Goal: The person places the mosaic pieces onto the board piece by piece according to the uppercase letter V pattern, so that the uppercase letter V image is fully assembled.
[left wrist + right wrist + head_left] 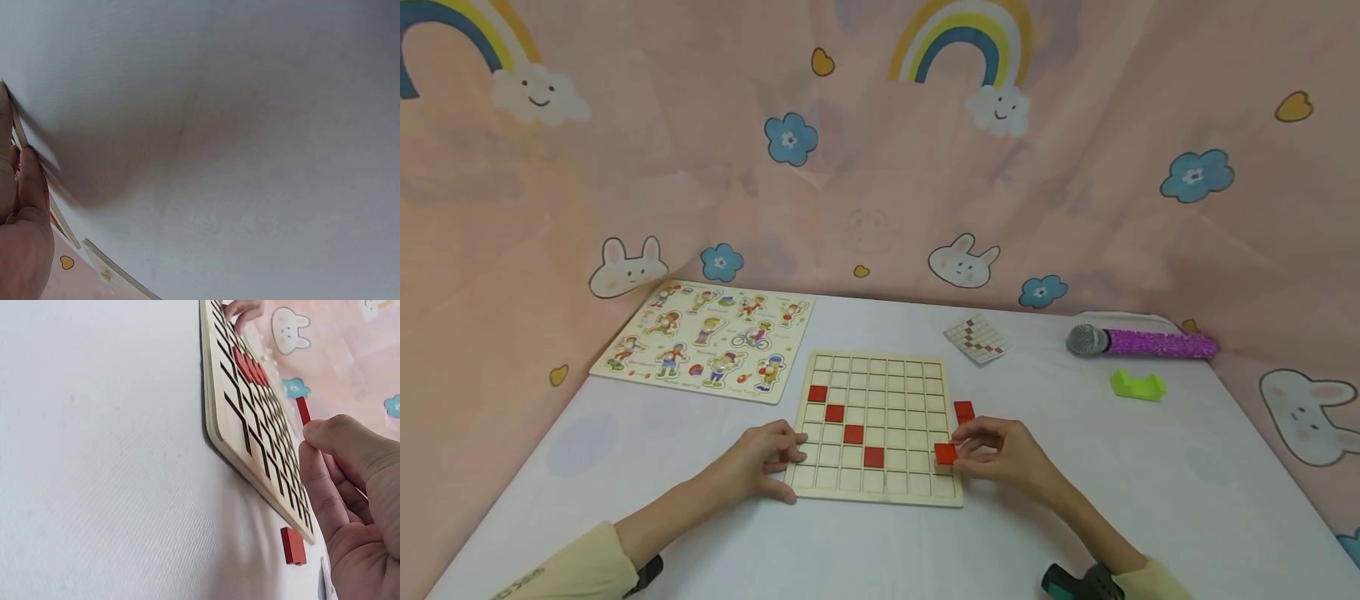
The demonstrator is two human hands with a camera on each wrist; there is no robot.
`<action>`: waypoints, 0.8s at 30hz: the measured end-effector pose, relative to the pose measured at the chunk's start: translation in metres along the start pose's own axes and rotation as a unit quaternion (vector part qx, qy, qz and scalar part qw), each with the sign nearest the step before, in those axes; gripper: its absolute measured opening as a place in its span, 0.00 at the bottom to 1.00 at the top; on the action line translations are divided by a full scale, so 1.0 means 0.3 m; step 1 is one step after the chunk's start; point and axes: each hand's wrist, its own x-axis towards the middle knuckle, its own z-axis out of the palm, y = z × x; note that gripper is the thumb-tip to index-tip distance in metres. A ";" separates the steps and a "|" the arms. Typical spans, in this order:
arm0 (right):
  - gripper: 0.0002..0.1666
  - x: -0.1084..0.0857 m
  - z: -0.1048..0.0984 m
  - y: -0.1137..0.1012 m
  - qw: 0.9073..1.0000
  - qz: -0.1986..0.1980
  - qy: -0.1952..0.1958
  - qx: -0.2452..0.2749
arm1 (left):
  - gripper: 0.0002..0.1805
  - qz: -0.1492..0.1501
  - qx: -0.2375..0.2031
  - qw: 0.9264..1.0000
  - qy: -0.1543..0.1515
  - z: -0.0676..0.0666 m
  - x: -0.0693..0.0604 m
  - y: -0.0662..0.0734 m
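Observation:
A wooden grid board (906,493) lies flat on the white table, with several red square tiles in a diagonal line in its cells, one of them a red tile (853,434). My left hand (760,462) holds the board by its lower left edge, fingers over the side and thumb at the corner. Between thumb and fingertips, my right hand (1007,454) pinches another red tile (303,410), raised above the board's right side. Just off the right edge sit more loose red tiles (292,545), partly hidden by the right hand in the head view.
A pattern card (977,339) lies behind the board. At the back left is a picture puzzle board (700,340). A purple microphone (1157,343) and a bright green curved piece (1138,385) lie at the right. Behind the table hangs a pink printed cloth (865,200).

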 end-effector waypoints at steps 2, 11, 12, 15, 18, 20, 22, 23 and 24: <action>0.21 0.007 0.013 -0.007 1.000 -0.002 0.006 -0.006 | 0.21 0.003 0.001 1.000 0.000 -0.001 -0.001 0.000; 0.18 0.051 0.072 -0.023 0.998 0.008 0.039 -0.038 | 0.21 0.011 0.007 1.000 0.003 0.000 -0.005 -0.004; 0.18 0.057 0.079 -0.024 0.998 0.008 0.041 -0.042 | 0.21 0.014 0.010 1.000 0.004 0.000 -0.004 -0.006; 0.17 0.072 0.099 -0.023 0.998 0.003 0.046 -0.049 | 0.21 0.009 0.011 1.000 0.003 0.001 -0.004 -0.008; 0.16 0.085 0.117 -0.023 0.998 -0.006 0.046 -0.048 | 0.21 0.006 0.008 1.000 0.000 0.002 -0.002 -0.010; 0.16 0.094 0.127 -0.023 0.998 -0.015 0.044 -0.051 | 0.21 0.001 0.002 1.000 -0.001 0.003 -0.001 -0.010; 0.16 0.103 0.136 -0.023 0.997 -0.022 0.046 -0.060 | 0.22 -0.002 -0.004 1.000 -0.003 0.003 -0.001 -0.010; 0.15 0.107 0.140 -0.023 0.996 -0.026 0.047 -0.066 | 0.22 -0.004 -0.005 1.000 -0.003 0.003 0.000 -0.010; 0.15 0.112 0.143 -0.023 0.996 -0.028 0.049 -0.073 | 0.22 -0.005 -0.006 1.000 -0.004 0.003 0.000 -0.009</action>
